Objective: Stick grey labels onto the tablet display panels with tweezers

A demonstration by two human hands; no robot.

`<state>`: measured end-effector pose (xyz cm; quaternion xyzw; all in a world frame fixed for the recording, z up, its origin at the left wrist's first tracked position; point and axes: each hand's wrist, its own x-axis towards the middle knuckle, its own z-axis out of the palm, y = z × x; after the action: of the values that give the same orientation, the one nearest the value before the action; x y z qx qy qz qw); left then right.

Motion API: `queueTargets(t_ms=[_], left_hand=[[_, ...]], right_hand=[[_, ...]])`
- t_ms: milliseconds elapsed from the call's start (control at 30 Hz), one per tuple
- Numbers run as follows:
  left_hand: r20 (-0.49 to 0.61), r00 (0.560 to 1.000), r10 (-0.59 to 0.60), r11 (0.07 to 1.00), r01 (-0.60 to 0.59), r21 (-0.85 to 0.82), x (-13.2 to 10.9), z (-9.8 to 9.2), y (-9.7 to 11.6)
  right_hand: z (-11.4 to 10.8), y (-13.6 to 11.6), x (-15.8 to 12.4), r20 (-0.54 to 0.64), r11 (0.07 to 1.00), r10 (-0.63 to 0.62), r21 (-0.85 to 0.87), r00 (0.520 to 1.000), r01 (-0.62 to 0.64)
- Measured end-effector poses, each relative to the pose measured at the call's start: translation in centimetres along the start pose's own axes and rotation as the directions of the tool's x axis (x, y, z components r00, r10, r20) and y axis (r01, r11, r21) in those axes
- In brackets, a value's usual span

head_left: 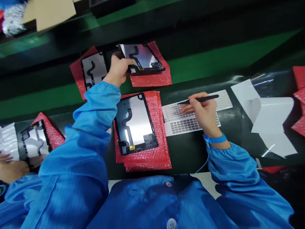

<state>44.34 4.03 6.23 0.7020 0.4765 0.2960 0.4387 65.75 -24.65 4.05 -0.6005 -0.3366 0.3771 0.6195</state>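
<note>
My left hand reaches forward and grips the near left corner of a tablet screen panel, which is tilted above a red bubble-wrap sheet. In my right hand is a pair of black tweezers, tips pointing left over a white sticker sheet printed with small grey rectangles. A second sheet of darker labels lies just below it. Between my arms, another screen panel with a black flex cable and a yellow-edged tab rests on stacked red bubble-wrap bags.
Behind my left forearm lies a further panel on red wrap. At far left, a co-worker's hand is beside another panel. White backing paper curls on the right. A cardboard piece sits on the upper shelf.
</note>
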Motion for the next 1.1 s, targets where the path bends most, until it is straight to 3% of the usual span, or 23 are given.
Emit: queueTargets(t_ms=[100, 233, 333, 433, 600, 767, 1000, 1100], left_hand=[[-0.075, 0.995, -0.068, 0.991, 0.059, -0.116, -6.4, -3.1, 1.5], [-0.118, 0.984, -0.134, 0.944, 0.091, -0.317, -18.8, -6.2, 2.8], [-0.104, 0.933, -0.345, 0.887, 0.288, -0.361, -26.6, -6.6, 2.1], [-0.046, 0.907, -0.418, 0.859, 0.378, -0.344, -30.7, -6.0, 0.3], [0.017, 0.939, -0.344, 0.916, 0.339, -0.216, -32.0, -5.6, -1.3], [0.050, 0.945, -0.324, 0.937, 0.328, -0.122, -31.4, -5.8, 0.0], [0.074, 0.951, -0.299, 0.940, 0.307, -0.151, -31.0, -6.1, 1.2], [0.055, 0.954, -0.294, 0.955, 0.295, -0.007, -31.2, -6.4, 1.1]], right_hand=[[-0.2, 0.1, -0.6, 0.186, 0.997, 0.068, -0.044, 0.980, -0.061], [0.0, 0.7, -1.6, 0.320, 0.990, 0.130, -0.098, 0.938, -0.103], [-0.2, 1.0, -2.3, 0.356, 0.982, 0.176, -0.121, 0.918, -0.141], [-0.6, 1.3, -2.8, 0.330, 0.976, 0.214, -0.113, 0.919, -0.187], [-1.3, 1.6, -3.1, 0.262, 0.976, 0.216, -0.095, 0.941, -0.197], [-1.3, 1.7, -3.1, 0.193, 0.970, 0.234, -0.111, 0.953, -0.215], [-1.2, 1.5, -2.9, 0.238, 0.972, 0.220, -0.135, 0.946, -0.192], [-1.2, 1.4, -2.9, 0.241, 0.970, 0.232, -0.134, 0.942, -0.205]])
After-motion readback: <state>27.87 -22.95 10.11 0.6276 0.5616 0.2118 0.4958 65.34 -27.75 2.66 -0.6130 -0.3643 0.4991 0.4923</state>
